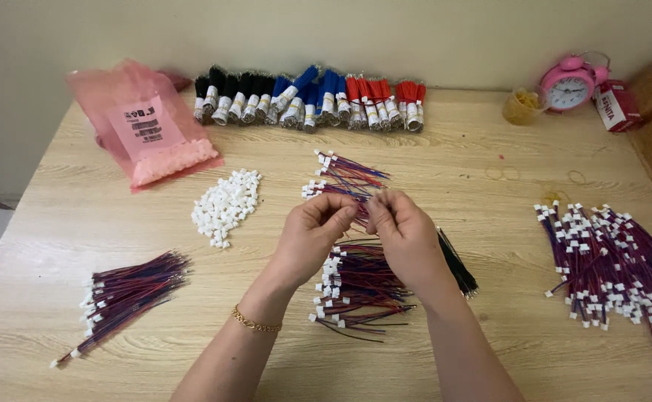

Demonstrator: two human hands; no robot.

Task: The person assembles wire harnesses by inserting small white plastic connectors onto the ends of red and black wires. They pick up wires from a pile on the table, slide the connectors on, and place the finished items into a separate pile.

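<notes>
Red-and-blue wire lead [362, 211] sits pinched between both sets of fingertips, above the table's middle. Left hand [312, 232] and right hand [404, 237] are pressed close, thumbs nearly touching; best to keep the grip right by the tip so the thin wire doesn't buckle. Counting outward: one loose pile of leads [356, 286] under the wrists, one black bundle [458, 264] beside it, one heap of white connectors [226, 206] leftward, a finished spread [612, 264] at the right edge, another batch [121, 294] near the left edge.
</notes>
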